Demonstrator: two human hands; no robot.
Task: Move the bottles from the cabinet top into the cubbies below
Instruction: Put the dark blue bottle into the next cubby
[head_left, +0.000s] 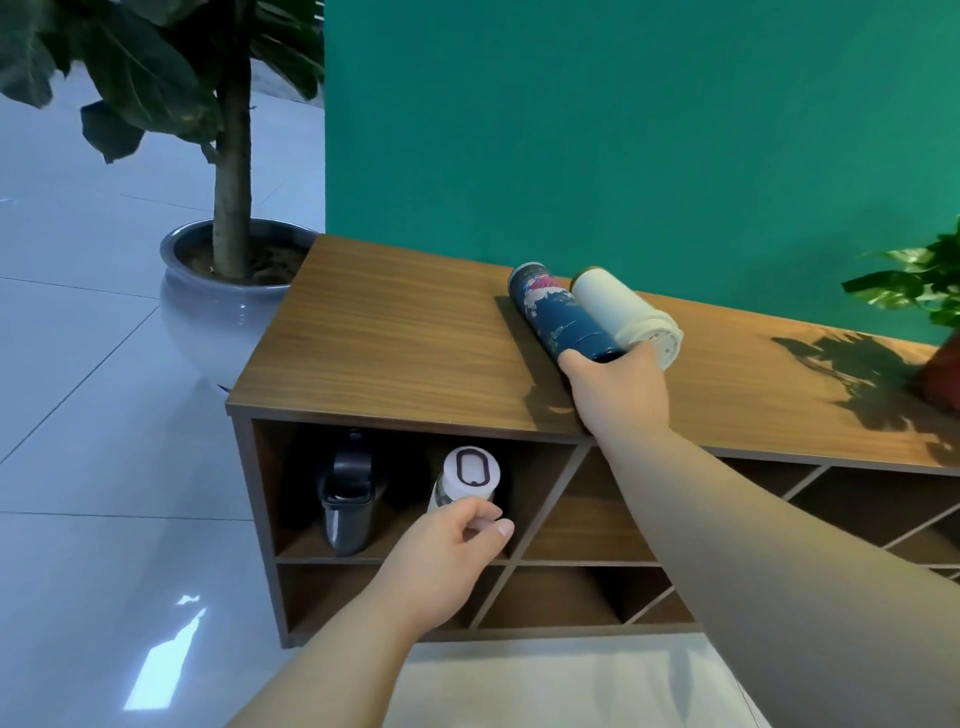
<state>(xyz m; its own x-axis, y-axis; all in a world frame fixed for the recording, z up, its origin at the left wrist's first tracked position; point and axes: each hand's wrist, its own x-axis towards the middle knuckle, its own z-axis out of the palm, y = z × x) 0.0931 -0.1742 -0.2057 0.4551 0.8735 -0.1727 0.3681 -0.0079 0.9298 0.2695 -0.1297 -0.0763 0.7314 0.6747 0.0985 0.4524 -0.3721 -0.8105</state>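
Observation:
Two bottles lie on their sides on the wooden cabinet top (395, 332): a dark blue patterned bottle (550, 306) and a cream-white bottle (618, 306) touching it on the right. My right hand (618, 389) grips the near end of the blue bottle. In the top-left cubby (540, 467) a white-capped bottle (470, 470) leans with its cap toward me, and my left hand (452, 551) holds its body just below the cap. A black bottle (347, 499) stands in the same cubby to the left.
Other cubbies with diagonal dividers run to the right and below. A large potted tree (228, 291) stands on the tiled floor left of the cabinet. A small potted plant (935, 312) sits on the cabinet top at far right. A green wall backs the cabinet.

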